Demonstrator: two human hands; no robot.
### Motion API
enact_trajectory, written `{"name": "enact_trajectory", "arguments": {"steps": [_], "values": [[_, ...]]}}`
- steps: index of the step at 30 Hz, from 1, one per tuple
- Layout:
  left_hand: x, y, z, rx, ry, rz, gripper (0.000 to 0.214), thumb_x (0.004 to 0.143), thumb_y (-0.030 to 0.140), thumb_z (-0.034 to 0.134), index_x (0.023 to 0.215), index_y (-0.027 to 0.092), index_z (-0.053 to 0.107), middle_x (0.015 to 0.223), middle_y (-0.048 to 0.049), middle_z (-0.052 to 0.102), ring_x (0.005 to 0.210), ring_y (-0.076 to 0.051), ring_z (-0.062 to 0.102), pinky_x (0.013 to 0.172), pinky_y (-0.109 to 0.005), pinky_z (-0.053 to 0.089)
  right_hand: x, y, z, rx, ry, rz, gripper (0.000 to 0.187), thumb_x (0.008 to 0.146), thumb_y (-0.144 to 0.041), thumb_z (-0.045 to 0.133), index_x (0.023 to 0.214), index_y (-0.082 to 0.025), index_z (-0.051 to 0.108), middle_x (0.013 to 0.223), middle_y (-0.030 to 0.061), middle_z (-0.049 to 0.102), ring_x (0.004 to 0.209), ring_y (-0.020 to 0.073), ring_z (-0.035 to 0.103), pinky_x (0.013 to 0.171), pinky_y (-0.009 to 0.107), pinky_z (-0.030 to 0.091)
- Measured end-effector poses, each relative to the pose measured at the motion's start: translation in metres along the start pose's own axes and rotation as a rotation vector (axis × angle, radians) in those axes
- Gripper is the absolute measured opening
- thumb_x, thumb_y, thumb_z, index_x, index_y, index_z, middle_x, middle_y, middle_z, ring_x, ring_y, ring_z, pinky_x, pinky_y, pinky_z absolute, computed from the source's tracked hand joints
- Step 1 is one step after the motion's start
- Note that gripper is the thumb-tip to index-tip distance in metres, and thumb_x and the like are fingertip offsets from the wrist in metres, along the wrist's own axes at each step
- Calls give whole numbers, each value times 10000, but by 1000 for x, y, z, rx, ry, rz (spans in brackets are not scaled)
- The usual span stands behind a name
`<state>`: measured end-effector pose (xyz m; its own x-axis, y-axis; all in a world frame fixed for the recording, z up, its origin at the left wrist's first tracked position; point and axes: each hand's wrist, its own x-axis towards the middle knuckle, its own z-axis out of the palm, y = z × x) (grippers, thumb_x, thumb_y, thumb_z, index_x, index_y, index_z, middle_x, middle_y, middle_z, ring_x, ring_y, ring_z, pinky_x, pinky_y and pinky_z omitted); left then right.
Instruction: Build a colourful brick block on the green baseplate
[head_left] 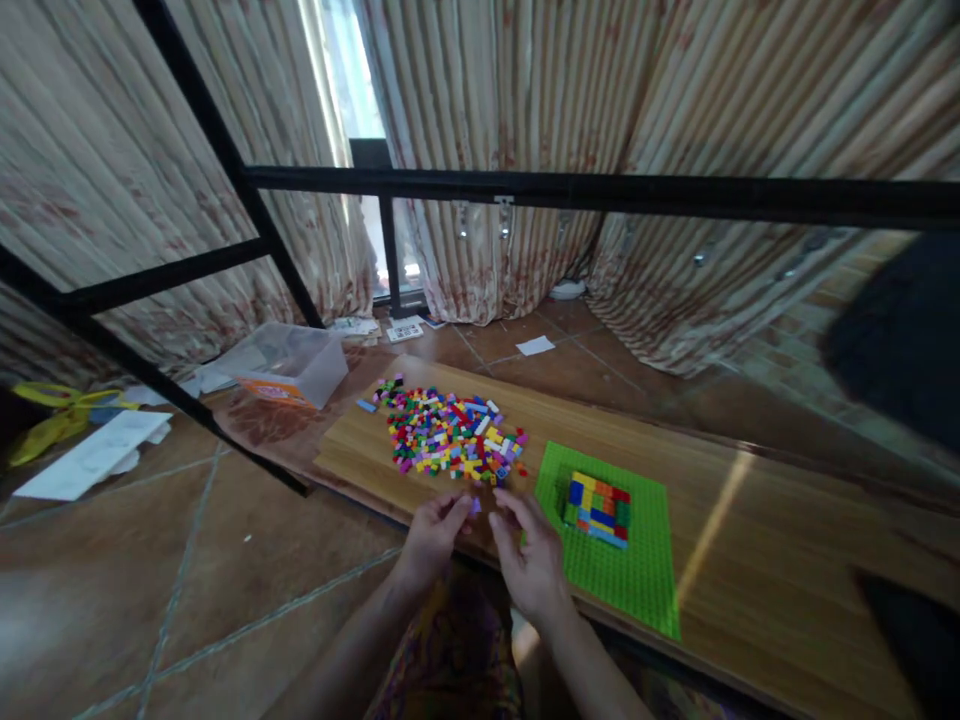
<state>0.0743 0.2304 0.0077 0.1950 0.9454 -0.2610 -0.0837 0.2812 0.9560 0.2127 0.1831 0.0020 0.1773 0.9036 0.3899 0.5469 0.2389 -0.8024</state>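
Observation:
A heap of small coloured bricks (451,436) lies on a wooden board (750,540). Right of it sits a green baseplate (637,570) carrying a block built of blue, yellow, red and green bricks (598,507). My left hand (433,535) is just in front of the heap, its fingers pinched on a small purple brick (475,506). My right hand (529,560) is close beside it at the baseplate's left edge, fingers curled towards the same brick; whether it touches the brick is unclear.
A clear plastic box (294,362) stands on the floor left of the board. Black metal frame bars (570,190) cross above. Papers (94,455) and a yellow item (45,420) lie on the tiled floor at left. Curtains hang behind.

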Motion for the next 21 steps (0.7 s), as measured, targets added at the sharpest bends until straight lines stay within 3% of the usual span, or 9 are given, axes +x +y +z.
{"name": "enact_trajectory", "arguments": {"steps": [4,10,13,15,21], "values": [[-11,-8,19,-6,-212,-75,407,698,541,718,706,143,631,566,34,526,519,-78,425,518,-205,349,-20,0,-11,42,-15,50,248,929,-306,496,1093,-223,662,1027,75,686,941,180,652,824,304,536],[-15,-10,45,55,-313,-125,419,709,551,705,715,138,639,592,23,549,544,-84,450,548,-212,365,-37,5,-39,31,-49,148,227,937,-278,504,1097,-252,662,998,39,680,926,163,641,825,282,521],[-13,-12,58,82,-339,-108,387,744,535,674,741,149,638,629,16,575,577,-102,496,573,-221,403,-39,12,-54,-21,-8,154,217,933,-318,516,1069,-245,669,999,46,682,929,175,640,826,295,516],[-10,-14,66,153,-337,-39,338,790,500,633,801,162,650,689,3,616,632,-124,541,598,-232,433,-36,20,-66,-88,64,159,226,922,-364,532,1040,-241,681,1017,57,680,950,192,633,850,321,507],[7,-12,76,520,-229,345,192,867,312,551,999,213,650,914,-30,674,781,-157,606,696,-272,492,-9,55,-104,-364,236,179,322,889,-488,541,974,-239,727,1034,86,651,996,238,575,915,422,449]]}}
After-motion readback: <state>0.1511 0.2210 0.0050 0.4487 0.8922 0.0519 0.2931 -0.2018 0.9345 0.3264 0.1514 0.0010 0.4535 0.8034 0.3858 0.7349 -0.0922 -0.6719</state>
